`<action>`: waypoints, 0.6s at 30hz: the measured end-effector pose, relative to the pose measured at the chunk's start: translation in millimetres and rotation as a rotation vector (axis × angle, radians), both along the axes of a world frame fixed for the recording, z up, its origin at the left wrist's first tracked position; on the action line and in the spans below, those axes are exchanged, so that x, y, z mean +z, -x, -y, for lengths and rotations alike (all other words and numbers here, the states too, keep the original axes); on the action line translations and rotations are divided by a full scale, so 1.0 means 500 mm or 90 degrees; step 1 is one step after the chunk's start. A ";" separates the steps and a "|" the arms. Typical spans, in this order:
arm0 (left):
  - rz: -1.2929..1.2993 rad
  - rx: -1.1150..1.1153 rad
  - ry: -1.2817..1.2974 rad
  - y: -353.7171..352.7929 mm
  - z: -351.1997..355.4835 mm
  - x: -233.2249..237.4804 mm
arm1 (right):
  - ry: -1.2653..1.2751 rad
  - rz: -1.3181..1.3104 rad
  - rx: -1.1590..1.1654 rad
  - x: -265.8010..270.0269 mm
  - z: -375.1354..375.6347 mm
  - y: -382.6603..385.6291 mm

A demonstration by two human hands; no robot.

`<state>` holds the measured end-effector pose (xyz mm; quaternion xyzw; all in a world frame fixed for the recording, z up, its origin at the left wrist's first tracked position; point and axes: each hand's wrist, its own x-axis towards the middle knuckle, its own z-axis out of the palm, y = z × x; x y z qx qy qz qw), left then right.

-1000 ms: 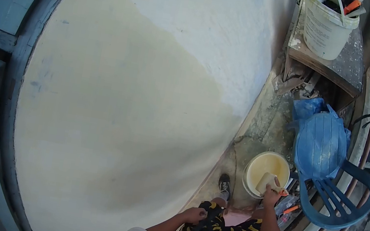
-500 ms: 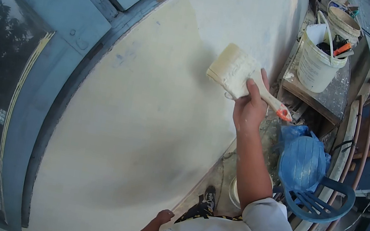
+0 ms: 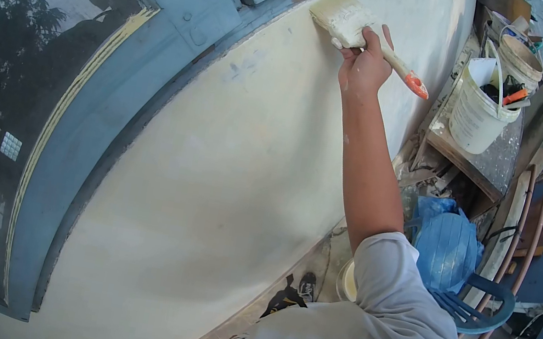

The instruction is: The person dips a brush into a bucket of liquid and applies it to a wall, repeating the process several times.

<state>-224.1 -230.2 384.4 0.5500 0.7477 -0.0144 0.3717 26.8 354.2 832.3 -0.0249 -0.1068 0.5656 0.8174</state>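
Closest is the white shirt [image 3: 373, 337], its right sleeve raised. Below it on the floor [image 3: 329, 251] a dark shoe [image 3: 306, 287] stands at the foot of the wall, and just beside it the rim of a pail [image 3: 346, 282] of cream paint shows past the sleeve. A blue chair [image 3: 471, 307] stands near the pail with a blue bag [image 3: 448, 241] on its seat, backed by a curved rail [image 3: 531, 206].

The wall [image 3: 226, 183] is smooth plaster, cream over most of its face and whiter toward its far end. A blue frame [image 3: 158, 71] runs along its top edge, with window glass [image 3: 17, 98] beyond reflecting trees.

The right hand [image 3: 363, 66] is up at the wall's top edge, fingers wrapped tight around the handle of a wide brush [image 3: 345, 18]. The bristles lie against the wall right where it meets the frame, and the orange handle tip points away from the wall. The left hand is out of sight.

Farther off, a white bucket [image 3: 479, 107] holding tools sits on a spattered bench [image 3: 494, 167] at the wall's far end.

A second ago the right hand held the brush down at the pail and the left rested on a knee; half a second ago the brush was raised off mid-wall. Now it has reached the top edge.
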 end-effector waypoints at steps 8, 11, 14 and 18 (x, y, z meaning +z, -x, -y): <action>0.086 0.129 0.012 0.008 -0.017 0.005 | -0.006 0.049 -0.033 0.008 0.018 -0.018; 0.115 0.173 0.020 0.021 -0.017 0.019 | 0.046 0.060 -0.022 0.003 0.011 0.006; 0.141 0.205 0.015 0.024 -0.032 0.012 | 0.028 0.070 -0.033 0.016 0.030 -0.010; 0.001 -0.039 -0.051 0.033 -0.020 -0.032 | 0.039 0.074 -0.025 0.025 0.028 -0.005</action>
